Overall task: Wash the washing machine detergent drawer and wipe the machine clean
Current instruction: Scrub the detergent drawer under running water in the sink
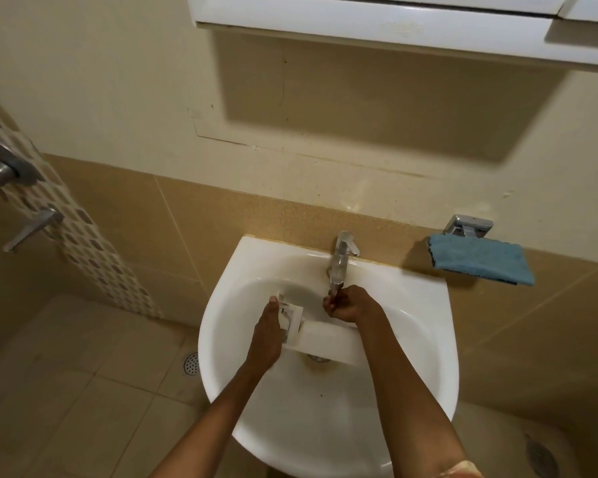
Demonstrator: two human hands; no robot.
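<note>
- Across the middle of the sink (428,339) lies the white detergent drawer (325,336). It runs left to right, directly above the drain (320,357).
- Your left hand (266,332) holds the drawer's left end. The thumb runs straight along the end's outer side, and the fingers look wrapped around the compartment end, though they are mostly hidden.
- Your right hand (351,307) is at the mouth of the tap (342,253), near the sink's back edge, with its fingers bunched together. I cannot tell whether they pinch the spout tip, hold some small piece, or only catch water. I also cannot tell whether water is running.
- Only one hand is on the drawer. If it is wet or soapy, that grip could slide, and the drawer could drop and knock against the bowl.
- The drawer lies over the drain, so it could slow the outflow, and rinse water could collect under it.
- The small fittings at the left end look separate from the body. A hard rinse might loosen them, and the drain is just below.
- A strong stream onto the drawer's flat face would likely spray over the front rim onto the floor tiles (83,374), leaving them slippery.
- The blue cloth (480,258) hangs on the wall, well apart from the sink's back right corner. Set the drawer down steadily before you reach for it.
</note>
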